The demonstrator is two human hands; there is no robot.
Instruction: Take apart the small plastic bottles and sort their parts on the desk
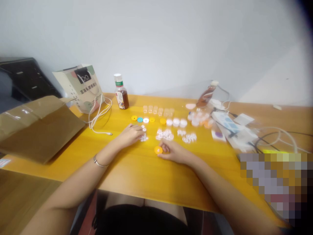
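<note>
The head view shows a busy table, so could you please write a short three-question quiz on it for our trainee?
1. Which hand has a yellow disc at its fingertips?
2. True or false: the row of clear containers stands nearer the wall than the row of coloured discs does.
3. What stands between the printed paper bag and the clear containers?
A) A power strip
B) A bottle with a green band
C) A turquoise disc

Key:
1. The right hand.
2. True.
3. B.
</note>
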